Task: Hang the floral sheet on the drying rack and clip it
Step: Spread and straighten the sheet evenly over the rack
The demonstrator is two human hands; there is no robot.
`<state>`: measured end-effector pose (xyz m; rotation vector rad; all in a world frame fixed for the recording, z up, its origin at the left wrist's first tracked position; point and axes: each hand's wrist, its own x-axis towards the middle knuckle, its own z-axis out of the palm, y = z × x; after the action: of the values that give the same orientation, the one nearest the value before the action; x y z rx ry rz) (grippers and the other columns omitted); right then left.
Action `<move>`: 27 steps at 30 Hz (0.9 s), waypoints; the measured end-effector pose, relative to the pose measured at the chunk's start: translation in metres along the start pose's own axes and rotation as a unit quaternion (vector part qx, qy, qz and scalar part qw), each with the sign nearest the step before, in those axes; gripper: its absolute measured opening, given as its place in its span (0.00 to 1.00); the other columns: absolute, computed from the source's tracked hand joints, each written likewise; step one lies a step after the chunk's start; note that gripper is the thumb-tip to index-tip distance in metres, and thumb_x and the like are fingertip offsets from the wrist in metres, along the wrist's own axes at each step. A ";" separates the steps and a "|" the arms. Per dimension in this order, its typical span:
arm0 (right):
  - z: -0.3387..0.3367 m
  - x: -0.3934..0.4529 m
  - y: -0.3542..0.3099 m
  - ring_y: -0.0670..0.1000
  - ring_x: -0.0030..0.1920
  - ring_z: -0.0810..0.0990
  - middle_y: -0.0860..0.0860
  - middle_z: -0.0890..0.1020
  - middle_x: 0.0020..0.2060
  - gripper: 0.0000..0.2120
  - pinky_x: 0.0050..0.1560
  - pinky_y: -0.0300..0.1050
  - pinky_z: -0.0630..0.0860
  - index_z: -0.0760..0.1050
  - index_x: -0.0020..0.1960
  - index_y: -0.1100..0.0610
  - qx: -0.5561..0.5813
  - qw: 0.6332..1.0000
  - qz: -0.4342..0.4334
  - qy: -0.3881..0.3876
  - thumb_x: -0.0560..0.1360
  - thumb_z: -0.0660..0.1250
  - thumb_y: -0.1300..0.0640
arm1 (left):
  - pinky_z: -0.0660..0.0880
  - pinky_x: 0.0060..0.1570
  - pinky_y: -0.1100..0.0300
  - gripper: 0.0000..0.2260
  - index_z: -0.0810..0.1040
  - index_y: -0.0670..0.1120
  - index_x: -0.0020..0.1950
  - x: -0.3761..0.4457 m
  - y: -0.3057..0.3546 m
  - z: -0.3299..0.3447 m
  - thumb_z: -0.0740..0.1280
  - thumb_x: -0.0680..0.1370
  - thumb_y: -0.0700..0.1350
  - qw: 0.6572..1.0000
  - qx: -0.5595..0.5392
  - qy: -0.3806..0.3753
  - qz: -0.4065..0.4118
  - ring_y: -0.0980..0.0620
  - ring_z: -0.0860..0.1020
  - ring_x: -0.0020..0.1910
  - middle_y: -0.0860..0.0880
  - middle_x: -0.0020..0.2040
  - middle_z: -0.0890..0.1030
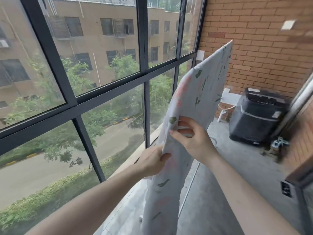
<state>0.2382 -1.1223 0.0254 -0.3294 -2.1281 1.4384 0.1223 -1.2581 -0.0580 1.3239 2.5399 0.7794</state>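
The floral sheet (198, 92), pale grey with green leaves and pink blooms, hangs over a slanted rail of the drying rack (229, 42), which runs from the brick wall toward me. The sheet hides most of the rail. My left hand (152, 162) grips a bunched fold of the sheet at its near end. Just above it, my right hand (191, 136) pinches a pale clip (185, 128) against the sheet's top edge, thumb on the window side. A thin lower rod of the rack (191, 181) shows below my right arm.
Tall dark-framed windows (144, 48) run along the left, close beside the sheet. A dark washing machine (257, 116) stands at the far right against the brick wall (264, 53). Bare concrete floor (237, 163) lies between it and me. A door frame (298, 180) juts in at the right.
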 end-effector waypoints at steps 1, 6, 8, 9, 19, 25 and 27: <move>-0.004 -0.001 -0.005 0.42 0.53 0.85 0.41 0.86 0.49 0.15 0.57 0.42 0.81 0.81 0.57 0.46 0.004 1.000 0.001 0.019 0.73 0.79 0.49 | 0.77 0.46 0.47 0.05 0.76 0.49 0.49 -0.002 0.005 0.002 0.63 0.82 0.48 1.000 0.001 0.001 0.013 0.42 0.78 0.47 0.48 0.48 0.82; -0.033 -0.006 -0.020 0.45 0.45 0.86 0.44 0.87 0.40 0.06 0.51 0.48 0.83 0.84 0.44 0.51 -0.046 0.996 -0.039 0.069 0.75 0.77 0.49 | 0.74 0.44 0.48 0.06 0.69 0.51 0.47 -0.014 0.035 0.013 0.63 0.82 0.49 0.998 0.014 0.006 0.055 0.40 0.78 0.46 0.47 0.46 0.81; -0.045 -0.015 -0.026 0.44 0.44 0.86 0.44 0.87 0.40 0.05 0.48 0.42 0.80 0.84 0.44 0.52 -0.065 0.995 -0.059 0.047 0.77 0.76 0.51 | 0.69 0.40 0.50 0.10 0.65 0.53 0.44 -0.021 0.048 0.020 0.64 0.83 0.49 0.998 0.015 0.011 0.062 0.40 0.76 0.45 0.50 0.42 0.76; -0.051 -0.021 -0.028 0.43 0.44 0.86 0.43 0.87 0.40 0.05 0.48 0.40 0.79 0.84 0.45 0.53 -0.073 0.995 -0.064 0.039 0.77 0.75 0.52 | 0.66 0.39 0.51 0.12 0.63 0.54 0.43 -0.025 0.054 0.024 0.64 0.83 0.49 0.998 0.016 0.012 0.066 0.41 0.75 0.42 0.52 0.40 0.73; -0.129 -0.096 -0.027 0.59 0.48 0.85 0.51 0.87 0.43 0.06 0.51 0.69 0.80 0.85 0.49 0.51 -0.052 0.994 -0.061 0.072 0.79 0.71 0.50 | 0.63 0.37 0.52 0.06 0.70 0.49 0.55 -0.054 0.133 0.084 0.63 0.82 0.50 0.988 -0.016 0.036 0.151 0.44 0.76 0.43 0.49 0.46 0.80; -0.147 -0.128 -0.022 0.56 0.45 0.84 0.51 0.85 0.42 0.05 0.47 0.60 0.79 0.82 0.51 0.51 -0.043 0.989 -0.063 0.130 0.82 0.68 0.54 | 0.61 0.36 0.54 0.10 0.72 0.48 0.62 -0.060 0.162 0.103 0.64 0.83 0.50 0.984 -0.038 0.035 0.172 0.45 0.77 0.44 0.50 0.48 0.81; -0.147 -0.132 -0.023 0.50 0.43 0.83 0.47 0.85 0.40 0.06 0.44 0.52 0.77 0.82 0.50 0.52 -0.053 0.988 -0.051 0.136 0.83 0.67 0.54 | 0.65 0.36 0.52 0.08 0.72 0.48 0.59 -0.060 0.164 0.105 0.64 0.83 0.50 0.984 -0.060 0.033 0.165 0.45 0.77 0.43 0.49 0.47 0.81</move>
<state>0.4315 -1.0810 0.0484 -0.4256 -1.9723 1.1535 0.3141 -1.1905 -0.0663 1.7267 2.3068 1.0339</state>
